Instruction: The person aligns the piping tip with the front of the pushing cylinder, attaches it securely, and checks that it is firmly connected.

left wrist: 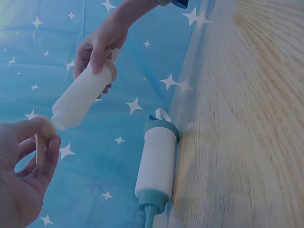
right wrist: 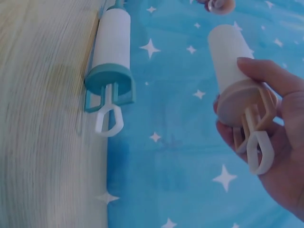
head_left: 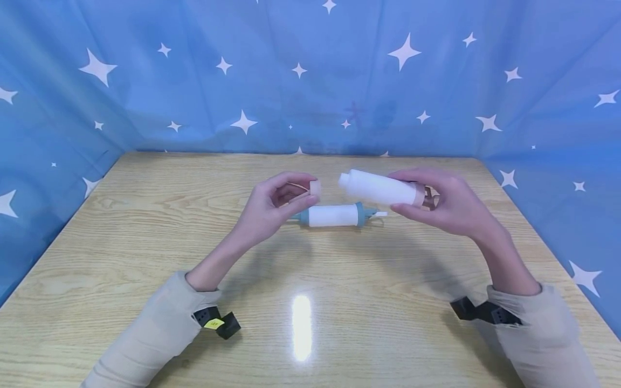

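My left hand (head_left: 268, 209) pinches a small beige nozzle cap (head_left: 315, 188) between thumb and fingers; its thin spout (left wrist: 39, 151) points back toward the palm. Off to the right, my right hand (head_left: 451, 207) grips a piping syringe with a white barrel (head_left: 380, 187) and a beige end collar (right wrist: 237, 102). A white loop handle (right wrist: 260, 153) sticks out behind that collar. The barrel's narrow open-looking neck (head_left: 344, 180) faces the cap, with a gap between them in the head view. Both are held above the table.
A second piping syringe (head_left: 333, 215), white with teal ends, lies on its side on the wood-grain table (head_left: 194, 237), just beyond and below the hands. A blue curtain with white stars (head_left: 310, 97) hangs behind and along both sides.
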Tool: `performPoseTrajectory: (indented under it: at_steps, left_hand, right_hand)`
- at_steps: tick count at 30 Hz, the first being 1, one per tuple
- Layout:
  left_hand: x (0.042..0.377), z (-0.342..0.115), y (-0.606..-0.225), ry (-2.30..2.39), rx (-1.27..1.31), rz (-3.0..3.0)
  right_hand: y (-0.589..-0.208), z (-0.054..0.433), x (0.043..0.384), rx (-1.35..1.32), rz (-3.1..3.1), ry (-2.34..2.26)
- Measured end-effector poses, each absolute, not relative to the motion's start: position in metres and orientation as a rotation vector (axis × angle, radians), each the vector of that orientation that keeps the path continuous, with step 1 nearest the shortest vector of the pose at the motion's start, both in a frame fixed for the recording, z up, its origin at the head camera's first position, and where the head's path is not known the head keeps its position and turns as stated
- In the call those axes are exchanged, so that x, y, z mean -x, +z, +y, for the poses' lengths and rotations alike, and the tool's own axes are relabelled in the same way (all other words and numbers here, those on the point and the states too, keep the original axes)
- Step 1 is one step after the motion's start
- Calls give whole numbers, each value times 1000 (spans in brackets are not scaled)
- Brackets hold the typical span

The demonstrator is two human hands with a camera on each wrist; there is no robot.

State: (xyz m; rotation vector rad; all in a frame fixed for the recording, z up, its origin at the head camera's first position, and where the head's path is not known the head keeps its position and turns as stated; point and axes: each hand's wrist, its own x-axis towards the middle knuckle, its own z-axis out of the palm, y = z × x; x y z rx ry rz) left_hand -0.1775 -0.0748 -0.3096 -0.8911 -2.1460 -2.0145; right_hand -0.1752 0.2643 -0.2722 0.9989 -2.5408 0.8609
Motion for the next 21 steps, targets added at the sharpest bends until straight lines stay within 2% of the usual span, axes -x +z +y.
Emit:
performPoseTrajectory:
  at_steps: [21]
  left_hand:
    - [174,-72,-307,-2012,931,-2160]
  right_hand:
    - [-266,247,162,-1234,-2406,875]
